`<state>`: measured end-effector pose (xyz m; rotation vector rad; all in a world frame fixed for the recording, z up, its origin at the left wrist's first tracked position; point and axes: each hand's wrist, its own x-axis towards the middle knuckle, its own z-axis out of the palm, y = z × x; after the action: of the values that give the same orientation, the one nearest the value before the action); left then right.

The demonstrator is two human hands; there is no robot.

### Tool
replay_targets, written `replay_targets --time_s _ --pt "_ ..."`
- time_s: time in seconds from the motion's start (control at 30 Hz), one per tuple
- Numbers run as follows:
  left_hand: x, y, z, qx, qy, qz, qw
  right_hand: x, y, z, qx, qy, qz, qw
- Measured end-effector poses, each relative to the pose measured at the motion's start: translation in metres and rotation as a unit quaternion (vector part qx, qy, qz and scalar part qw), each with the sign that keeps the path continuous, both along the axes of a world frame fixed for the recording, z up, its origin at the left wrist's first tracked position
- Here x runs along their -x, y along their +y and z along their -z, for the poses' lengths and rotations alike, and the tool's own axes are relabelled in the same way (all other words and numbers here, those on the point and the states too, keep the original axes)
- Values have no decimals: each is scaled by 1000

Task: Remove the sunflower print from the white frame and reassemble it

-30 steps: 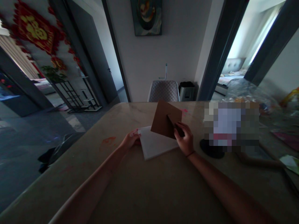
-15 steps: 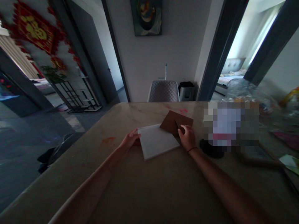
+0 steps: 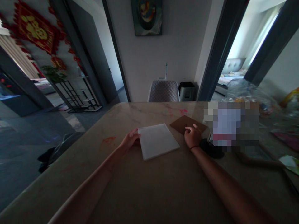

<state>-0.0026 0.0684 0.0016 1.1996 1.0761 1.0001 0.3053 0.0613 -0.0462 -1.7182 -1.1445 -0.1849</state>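
Observation:
A thin white square panel point(image 3: 159, 141) lies on the table in front of me. My left hand point(image 3: 131, 138) grips its left edge, fingers curled around the side. Right of the panel, a brown square board point(image 3: 181, 122) rests on the tabletop, apart from it. Over the near part of this board is my right hand point(image 3: 193, 137), its fingers curled and closed at a small dark piece on the board's surface. Whether that piece is part of the board I cannot tell. A dark band circles my right wrist.
The marbled table point(image 3: 140, 186) has red-orange stains point(image 3: 108, 140) at left and pink marks point(image 3: 183, 111) at the back. A black round base point(image 3: 211, 149) stands beside my right wrist, below a blurred-out patch. Clear plastic bags point(image 3: 247, 90) lie at right. A quilted chair point(image 3: 163, 91) stands beyond.
My right hand and the brown board have moved right, off the corner of the white panel that the board overlapped. My left hand and the white panel stay in place.

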Motion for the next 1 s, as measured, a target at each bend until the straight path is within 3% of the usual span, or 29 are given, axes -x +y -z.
replay_targets --time_s 0.17,0.33,0.47,0.67,0.83,1.0 --pt "-1 2 4 -3 4 -11 1000 11 -11 -15 -44 -78 -34 995" --pt "-4 5 6 -11 9 -49 999 32 -23 -29 -64 -150 -176 971" --pt "-6 3 5 -22 12 -89 996 42 -28 -30 11 -136 -241 961" --pt "-5 2 4 -70 19 -86 994 45 -34 -34 143 -80 -294 942" --pt "-2 6 12 -180 170 -135 959 47 -36 -38 160 -91 -324 928" --pt "-2 3 11 -218 320 -147 910 48 -36 -37 164 -103 -312 930"
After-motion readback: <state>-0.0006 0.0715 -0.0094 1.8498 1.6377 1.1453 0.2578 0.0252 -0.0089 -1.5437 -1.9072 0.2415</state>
